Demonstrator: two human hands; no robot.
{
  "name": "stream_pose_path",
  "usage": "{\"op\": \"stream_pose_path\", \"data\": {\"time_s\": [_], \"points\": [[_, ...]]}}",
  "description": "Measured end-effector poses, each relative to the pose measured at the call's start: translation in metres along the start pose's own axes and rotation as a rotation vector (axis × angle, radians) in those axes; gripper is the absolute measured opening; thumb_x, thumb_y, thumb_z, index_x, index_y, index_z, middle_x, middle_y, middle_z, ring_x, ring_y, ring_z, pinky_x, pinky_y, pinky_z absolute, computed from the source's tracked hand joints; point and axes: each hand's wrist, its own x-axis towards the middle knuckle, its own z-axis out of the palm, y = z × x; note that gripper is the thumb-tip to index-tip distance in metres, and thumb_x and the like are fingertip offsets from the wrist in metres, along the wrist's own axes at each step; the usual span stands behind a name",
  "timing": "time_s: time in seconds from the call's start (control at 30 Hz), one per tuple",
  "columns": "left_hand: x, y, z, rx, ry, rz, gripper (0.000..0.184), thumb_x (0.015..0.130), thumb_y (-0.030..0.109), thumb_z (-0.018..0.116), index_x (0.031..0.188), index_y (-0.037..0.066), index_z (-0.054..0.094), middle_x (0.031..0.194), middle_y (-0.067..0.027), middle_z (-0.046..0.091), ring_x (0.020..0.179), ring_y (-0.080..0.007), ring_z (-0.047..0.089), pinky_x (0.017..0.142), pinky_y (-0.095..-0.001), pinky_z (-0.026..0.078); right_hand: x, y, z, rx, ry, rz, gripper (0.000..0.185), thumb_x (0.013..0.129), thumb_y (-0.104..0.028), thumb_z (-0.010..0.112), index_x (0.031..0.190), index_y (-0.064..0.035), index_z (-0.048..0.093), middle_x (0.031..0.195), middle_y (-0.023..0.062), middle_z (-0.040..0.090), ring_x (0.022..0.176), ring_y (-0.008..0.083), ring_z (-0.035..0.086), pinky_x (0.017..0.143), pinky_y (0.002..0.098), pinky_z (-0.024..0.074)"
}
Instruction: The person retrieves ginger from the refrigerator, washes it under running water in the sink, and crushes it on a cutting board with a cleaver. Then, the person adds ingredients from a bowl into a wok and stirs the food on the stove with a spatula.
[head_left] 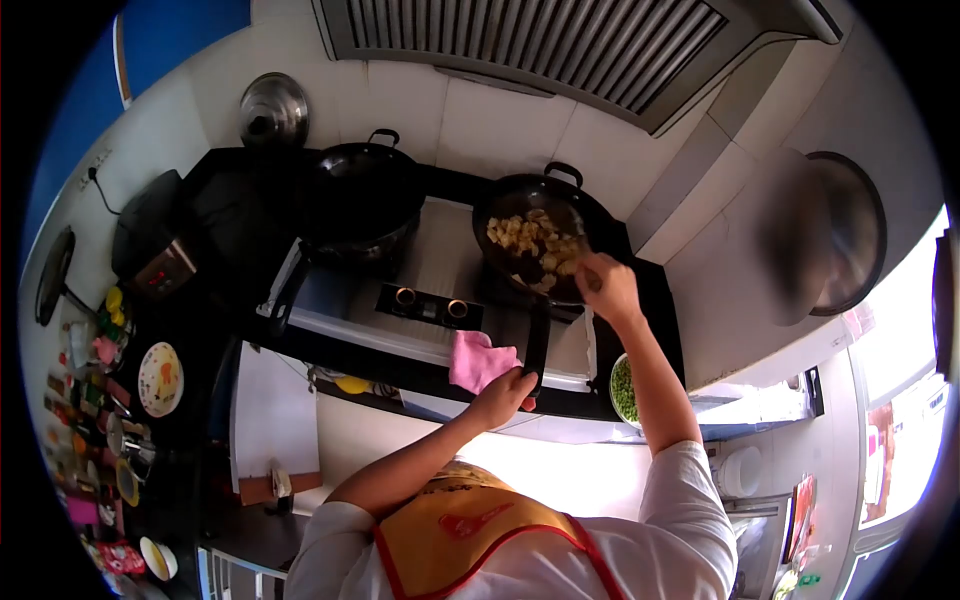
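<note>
On the right burner sits a black wok (488, 207) holding browned chunks of food (520, 235). My left hand (503, 400) is closed around the end of the wok's long handle (540, 335), and a pink cloth (475, 362) hangs beside the fingers. Over the wok's right rim, my right hand (608, 285) is closed in a grip. What it holds is blurred and mostly hidden against the dark wok. To the right of the handle, a bowl of chopped green vegetables (625, 390) stands at the counter's edge, partly under my right forearm.
A second black wok (365, 190) occupies the left burner of the stove (430, 255). A metal lid (275, 110) leans on the back wall. Farther left are a rice cooker (160, 265) and a patterned bowl (161, 379). The range hood (540, 45) overhangs the stove.
</note>
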Motion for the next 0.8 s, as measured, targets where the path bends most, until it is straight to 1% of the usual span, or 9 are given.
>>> {"op": "stream_pose_path", "data": {"time_s": [0.1,0.23,0.27,0.33,0.4,0.5,0.57,0.7,0.8], "points": [[0.003,-0.007,0.000,-0.024,-0.018,0.005,0.034,0.094,0.034,0.041,0.093,0.003,0.054,0.077,-0.0037,0.058,0.068,-0.0119,0.058,0.067,-0.0239,0.046,0.022,0.030,0.014,-0.076,0.056,0.061,0.012,0.070,-0.013,0.062,0.081,-0.0105,0.059,0.069,0.0103,0.058,0.063,0.0293,0.059,0.056,0.0367,0.0478],[0.003,-0.004,0.000,-0.041,-0.011,0.006,0.034,0.094,0.034,0.041,0.093,0.002,0.054,0.077,-0.0044,0.058,0.069,-0.0121,0.058,0.067,-0.0243,0.047,0.034,0.042,0.058,-0.086,0.090,0.092,0.014,0.069,-0.013,0.061,0.082,-0.0098,0.059,0.074,0.0116,0.060,0.067,0.0322,0.059,0.059,0.0388,0.0482],[0.003,-0.007,-0.001,-0.014,-0.012,0.022,0.034,0.094,0.034,0.042,0.094,0.002,0.054,0.077,-0.0046,0.059,0.069,-0.0123,0.059,0.067,-0.0245,0.047,0.033,0.037,0.061,-0.002,0.008,0.084,0.015,0.070,-0.014,0.060,0.084,-0.0090,0.060,0.080,0.0132,0.062,0.070,0.0332,0.059,0.063,0.0396,0.0485],[0.004,-0.010,-0.002,0.014,-0.017,0.034,0.034,0.094,0.034,0.042,0.094,0.002,0.054,0.078,-0.0049,0.059,0.070,-0.0124,0.059,0.068,-0.0246,0.047,0.029,0.021,0.061,0.121,-0.069,-0.032,0.015,0.071,-0.013,0.061,0.085,-0.0070,0.062,0.079,0.0140,0.063,0.071,0.0332,0.060,0.065,0.0391,0.0486],[0.004,-0.009,-0.003,0.031,-0.032,0.029,0.035,0.094,0.035,0.042,0.094,0.001,0.053,0.078,-0.0050,0.059,0.070,-0.0127,0.059,0.068,-0.0248,0.047,0.022,0.003,0.039,0.183,-0.113,-0.094,0.014,0.072,-0.012,0.060,0.085,-0.0066,0.062,0.078,0.0136,0.063,0.071,0.0329,0.060,0.064,0.0384,0.0487],[0.001,-0.004,-0.002,0.013,-0.028,0.025,0.036,0.094,0.036,0.041,0.093,0.001,0.053,0.078,-0.0046,0.058,0.070,-0.0130,0.060,0.068,-0.0247,0.047,0.010,-0.012,-0.019,0.246,-0.435,-0.273,0.014,0.072,-0.008,0.060,0.085,-0.0070,0.063,0.073,0.0113,0.063,0.066,0.0295,0.061,0.060,0.0353,0.0483],[-0.001,0.001,-0.003,0.012,-0.041,0.021,0.037,0.094,0.036,0.041,0.093,0.001,0.053,0.078,-0.0045,0.058,0.070,-0.0130,0.060,0.068,-0.0246,0.047,0.003,-0.022,-0.060,0.268,-0.508,-0.284,0.013,0.072,-0.007,0.060,0.085,-0.0074,0.063,0.076,0.0074,0.062,0.064,0.0283,0.060,0.058,0.0349,0.0473],[0.003,-0.006,-0.002,-0.021,-0.049,0.061,0.040,0.094,0.040,0.040,0.091,0.001,0.050,0.074,-0.0024,0.053,0.065,-0.0111,0.058,0.064,-0.0235,0.046,-0.004,-0.062,-0.136,0.038,-0.585,-0.219,0.012,0.069,-0.005,0.060,0.080,-0.0090,0.062,0.073,0.0066,0.061,0.059,0.0259,0.058,0.053,0.0337,0.0445],[0.003,-0.003,-0.004,0.020,-0.057,0.067,0.039,0.094,0.038,0.040,0.090,0.002,0.051,0.075,-0.0038,0.056,0.067,-0.0117,0.058,0.066,-0.0239,0.046,-0.011,-0.080,-0.153,0.033,-0.570,-0.205,0.010,0.067,-0.007,0.060,0.077,-0.0103,0.062,0.069,0.0062,0.060,0.057,0.0254,0.057,0.051,0.0343,0.0432]]}}
